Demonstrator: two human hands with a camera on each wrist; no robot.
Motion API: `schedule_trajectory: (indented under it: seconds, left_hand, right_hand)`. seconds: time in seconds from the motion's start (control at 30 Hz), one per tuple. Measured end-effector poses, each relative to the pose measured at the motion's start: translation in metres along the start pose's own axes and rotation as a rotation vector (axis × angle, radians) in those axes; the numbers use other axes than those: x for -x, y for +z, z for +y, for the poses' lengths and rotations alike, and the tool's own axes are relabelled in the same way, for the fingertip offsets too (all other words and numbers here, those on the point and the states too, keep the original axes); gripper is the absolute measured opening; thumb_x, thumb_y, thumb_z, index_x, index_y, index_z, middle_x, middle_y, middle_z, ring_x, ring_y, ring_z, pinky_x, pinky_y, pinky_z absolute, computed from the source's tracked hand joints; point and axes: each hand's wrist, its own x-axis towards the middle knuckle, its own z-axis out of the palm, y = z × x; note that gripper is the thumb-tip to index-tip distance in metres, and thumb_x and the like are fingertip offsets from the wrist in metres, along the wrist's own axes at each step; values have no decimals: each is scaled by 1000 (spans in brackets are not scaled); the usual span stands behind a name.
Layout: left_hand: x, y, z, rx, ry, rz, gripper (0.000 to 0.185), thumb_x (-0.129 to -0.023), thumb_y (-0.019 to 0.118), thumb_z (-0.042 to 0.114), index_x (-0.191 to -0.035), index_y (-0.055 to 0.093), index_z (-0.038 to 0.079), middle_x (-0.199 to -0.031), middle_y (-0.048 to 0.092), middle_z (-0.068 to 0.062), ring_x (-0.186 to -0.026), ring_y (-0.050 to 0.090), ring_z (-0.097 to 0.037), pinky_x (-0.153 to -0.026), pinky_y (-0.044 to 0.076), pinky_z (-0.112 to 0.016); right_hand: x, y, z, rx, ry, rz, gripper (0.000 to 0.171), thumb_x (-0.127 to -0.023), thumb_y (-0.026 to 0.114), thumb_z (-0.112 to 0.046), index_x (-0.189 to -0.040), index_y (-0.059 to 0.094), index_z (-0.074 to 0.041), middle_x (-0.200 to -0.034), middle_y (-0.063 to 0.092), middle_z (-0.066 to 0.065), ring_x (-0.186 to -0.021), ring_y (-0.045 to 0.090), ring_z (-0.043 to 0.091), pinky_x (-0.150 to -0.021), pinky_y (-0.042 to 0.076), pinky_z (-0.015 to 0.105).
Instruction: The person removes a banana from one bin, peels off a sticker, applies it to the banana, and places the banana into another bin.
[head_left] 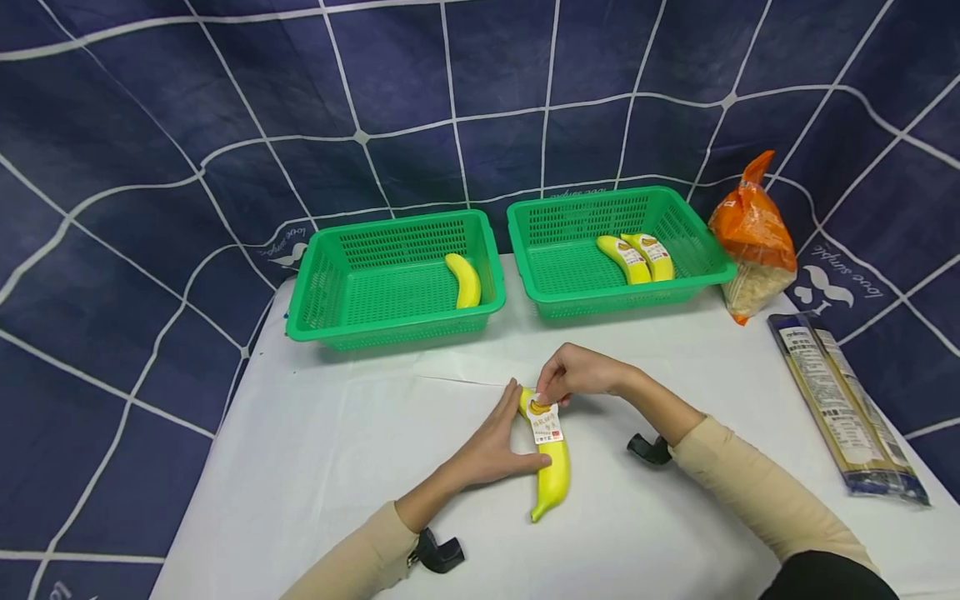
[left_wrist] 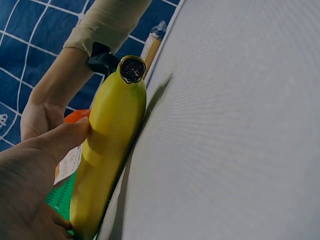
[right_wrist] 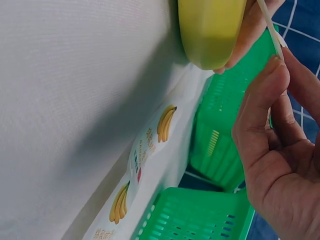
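Both hands (head_left: 498, 446) on labelled banana (head_left: 553, 471)

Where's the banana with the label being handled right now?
In the head view, the banana lies on the white table, centre front of the two green baskets, steadied by the left hand while the right hand pinches its label.
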Motion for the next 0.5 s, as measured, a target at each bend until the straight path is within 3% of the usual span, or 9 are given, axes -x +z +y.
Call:
schedule_trajectory:
  seconds: [0.5]
  left_hand:
    - [-1,-1,1,-3,-8,-8,117,-77,74,56,-157,4,7,-166,-5,-6,-152,12,-28,-117,27,-57]
  right_hand:
    - [-7,5,6,3,31,34,10,-80,77,-10,-84,74,-1,-70,70,3,-59,59,11,-65,57,37]
